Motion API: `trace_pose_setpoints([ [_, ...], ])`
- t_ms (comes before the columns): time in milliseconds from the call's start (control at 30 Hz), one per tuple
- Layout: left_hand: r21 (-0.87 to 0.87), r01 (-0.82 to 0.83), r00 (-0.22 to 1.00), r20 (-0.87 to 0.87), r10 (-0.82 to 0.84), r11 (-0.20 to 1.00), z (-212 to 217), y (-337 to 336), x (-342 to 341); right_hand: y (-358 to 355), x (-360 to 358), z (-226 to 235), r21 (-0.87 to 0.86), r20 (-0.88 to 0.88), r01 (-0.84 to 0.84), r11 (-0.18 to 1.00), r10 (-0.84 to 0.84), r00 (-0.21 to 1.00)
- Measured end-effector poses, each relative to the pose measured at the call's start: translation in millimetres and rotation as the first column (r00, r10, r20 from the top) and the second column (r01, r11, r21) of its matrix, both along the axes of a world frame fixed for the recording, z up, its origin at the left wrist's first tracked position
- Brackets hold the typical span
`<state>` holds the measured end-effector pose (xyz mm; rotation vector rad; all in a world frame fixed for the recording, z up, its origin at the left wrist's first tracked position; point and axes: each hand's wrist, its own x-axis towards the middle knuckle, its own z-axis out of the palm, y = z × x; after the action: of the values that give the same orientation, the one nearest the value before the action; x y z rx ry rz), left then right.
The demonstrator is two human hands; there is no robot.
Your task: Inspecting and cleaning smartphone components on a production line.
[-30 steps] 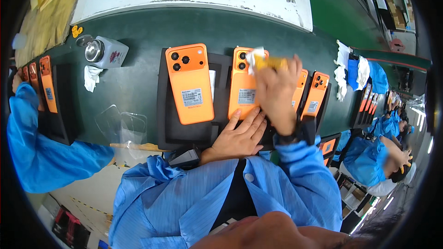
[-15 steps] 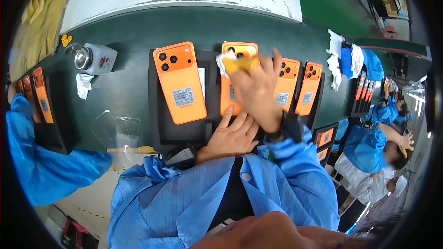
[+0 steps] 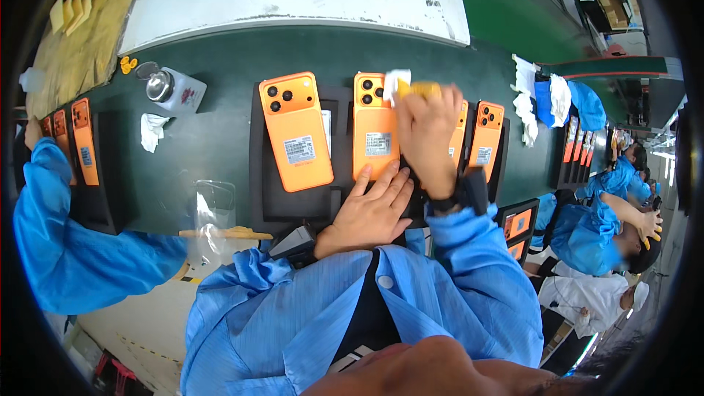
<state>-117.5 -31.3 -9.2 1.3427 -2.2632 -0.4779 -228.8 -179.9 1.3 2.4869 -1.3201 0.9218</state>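
In a black foam tray [image 3: 277, 207] lie several orange smartphones, their backs with lenses and grey labels facing up. My left hand [image 3: 367, 213] rests flat, fingers spread, its fingertips on the lower end of one orange phone [image 3: 374, 121]. Yellow finger covers are on my right hand [image 3: 425, 132], which pinches a white cloth [image 3: 397, 83] at that phone's upper right corner. Left of it, another orange phone [image 3: 299, 150] lies tilted across the tray. My right hand partly hides a third phone [image 3: 460, 139]; one more phone [image 3: 485, 136] is further right.
A grey pump bottle [image 3: 176, 92] with its lid up stands left, near a crumpled white cloth [image 3: 152, 132] and yellow finger covers [image 3: 128, 64]. Clear plastic covers [image 3: 214, 209] lie at the front edge. A co-worker's blue sleeve [image 3: 95, 257] reaches in beside another phone tray [image 3: 108, 198].
My right hand has moved right with the cloth, from over the phone's camera area to its upper right corner, uncovering lenses and label. My left hand stays on the phone's lower end.
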Motion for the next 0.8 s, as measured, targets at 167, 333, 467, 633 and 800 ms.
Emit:
trace_pose_setpoints([
  [167,0.036,0.001,1.000,0.003,-0.001,0.999,5.6,-2.5,-3.6,-11.9,4.0,8.5,-0.017,-0.003,-0.058,0.998,0.057,0.998],
  [333,0.121,0.071,0.997,-0.038,-0.067,0.990,10.9,-8.1,-0.9,6.9,-15.6,-1.0,-0.014,-0.076,0.039,0.999,-0.040,0.996],
  [467,0.134,0.027,0.999,-0.023,-0.024,0.991,15.1,-1.4,-1.4,-8.9,6.2,2.0,-0.027,0.051,-0.046,0.999,0.047,0.998],
  [633,0.125,0.039,0.999,-0.022,-0.037,0.991,13.5,-4.8,-1.8,6.1,-2.4,-4.2,-0.052,0.004,0.008,0.999,-0.008,1.000],
  [800,0.068,0.043,0.999,0.000,-0.044,0.997,21.5,-5.9,-3.4,-15.0,0.8,11.9,-0.071,0.057,0.033,0.997,-0.029,0.998],
])
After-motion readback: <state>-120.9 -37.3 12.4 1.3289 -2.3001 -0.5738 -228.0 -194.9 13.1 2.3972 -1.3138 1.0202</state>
